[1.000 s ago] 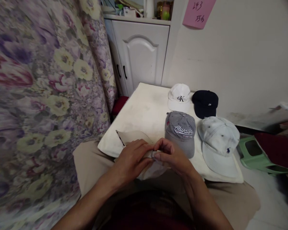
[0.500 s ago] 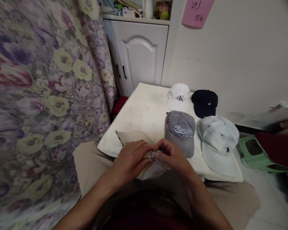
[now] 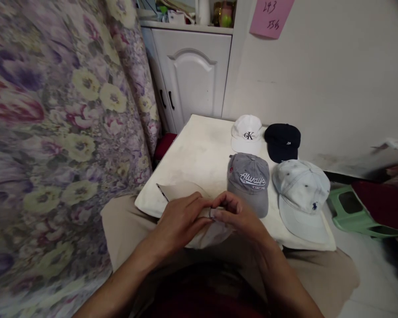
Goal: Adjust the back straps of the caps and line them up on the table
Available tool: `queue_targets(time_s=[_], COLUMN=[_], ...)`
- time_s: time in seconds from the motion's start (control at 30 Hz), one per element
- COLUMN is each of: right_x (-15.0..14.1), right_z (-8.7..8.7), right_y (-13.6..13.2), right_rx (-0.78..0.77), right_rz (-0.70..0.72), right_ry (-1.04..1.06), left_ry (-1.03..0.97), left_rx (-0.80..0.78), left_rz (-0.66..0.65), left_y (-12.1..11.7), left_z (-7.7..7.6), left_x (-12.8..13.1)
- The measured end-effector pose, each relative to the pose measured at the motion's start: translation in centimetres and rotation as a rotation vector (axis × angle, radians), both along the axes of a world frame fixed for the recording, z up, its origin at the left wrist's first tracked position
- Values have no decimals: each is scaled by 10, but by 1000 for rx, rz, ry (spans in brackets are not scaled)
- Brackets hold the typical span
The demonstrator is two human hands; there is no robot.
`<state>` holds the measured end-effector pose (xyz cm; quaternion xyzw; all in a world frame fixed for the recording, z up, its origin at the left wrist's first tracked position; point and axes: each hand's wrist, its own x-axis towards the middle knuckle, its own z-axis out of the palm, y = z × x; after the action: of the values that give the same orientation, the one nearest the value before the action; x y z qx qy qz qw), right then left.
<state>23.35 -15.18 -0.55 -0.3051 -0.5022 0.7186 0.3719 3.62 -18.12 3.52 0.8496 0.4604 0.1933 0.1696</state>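
Note:
Both my hands meet at the near edge of the cream-covered table, over a beige cap. My left hand is closed on the cap's back strap, thumb below and fingers on top. With thumb and forefinger, my right hand pinches the strap at its small metal buckle. The cap's brim points away to the left, and its crown hangs toward my lap, partly hidden by my hands. Just beyond my right hand sits a grey cap with white lettering.
A white cap and a navy cap sit at the back of the table, a pale blue cap at the right. A flowered curtain hangs on the left. A green stool stands to the right, a white cabinet behind.
The beige cap's brim has shifted slightly left. Both hands keep their grip at the buckle and have barely moved. The other caps stay where they were.

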Motion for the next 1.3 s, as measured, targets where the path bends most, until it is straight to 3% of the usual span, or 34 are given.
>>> queue_targets(time_s=[0.27,0.63,0.77,0.97,1.17,1.3], right_x=[5,-1,-2,-8,0,0], right_z=[-6,9,10,4,3,0], right_y=[4,-1,-1,-3,-1,0], right_rx=[-25,229,209,230,103,99], right_rz=[29,-107,-84,-210,-46,-71], right_ry=[32,-244,-240,-232,-76,-78], left_ry=[-69,18,39,108,12,48], left_rx=[-15,-7,6,60,23,46], left_rz=[-1,-24,-27,-26,-21,-26], left_y=[1,2,3,3,4,4], left_z=[0,-6,-7,-10,-7,-10], left_x=[-2,-1,1,3,0,2])
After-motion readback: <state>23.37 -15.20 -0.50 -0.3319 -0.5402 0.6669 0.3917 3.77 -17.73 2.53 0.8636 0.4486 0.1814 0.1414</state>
